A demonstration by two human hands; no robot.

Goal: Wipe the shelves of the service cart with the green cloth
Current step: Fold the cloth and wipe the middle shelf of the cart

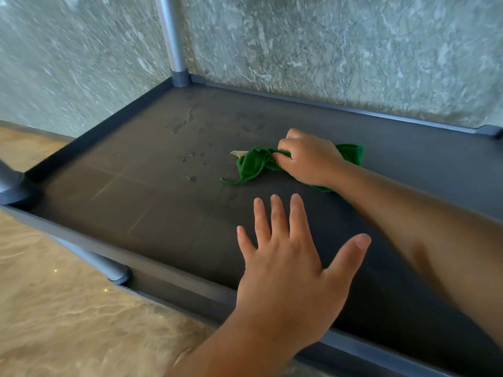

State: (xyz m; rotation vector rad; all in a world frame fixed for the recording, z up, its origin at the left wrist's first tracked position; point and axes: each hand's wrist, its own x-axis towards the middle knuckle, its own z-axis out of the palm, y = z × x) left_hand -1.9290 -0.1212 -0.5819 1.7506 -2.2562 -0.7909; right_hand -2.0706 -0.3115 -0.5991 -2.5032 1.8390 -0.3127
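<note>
1. The green cloth (255,164) lies bunched on the dark shelf (152,202) of the service cart, towards the far side and right of the middle; a pale tag or scrap (239,153) pokes out at its left end, and part of the cloth shows again beyond the wrist.
2. The right hand (310,159) rests on top of the cloth with its fingers curled round a fold, pinching the fabric and pressing it to the shelf; its forearm reaches in from the right edge of view.
3. The left hand (288,270) is spread wide, fingers splayed and thumb out to the right, palm down over the near part of the shelf; whether it touches the surface I cannot tell; it holds nothing.
4. Water droplets (190,159) and a smeared wet patch (179,123) sit on the shelf left of the cloth.
5. A silver post (171,36) rises from the far corner socket; the raised rim (326,106) runs along the back; a mottled grey-green wall (353,44) stands behind, with tan floor (54,308) to the left.
</note>
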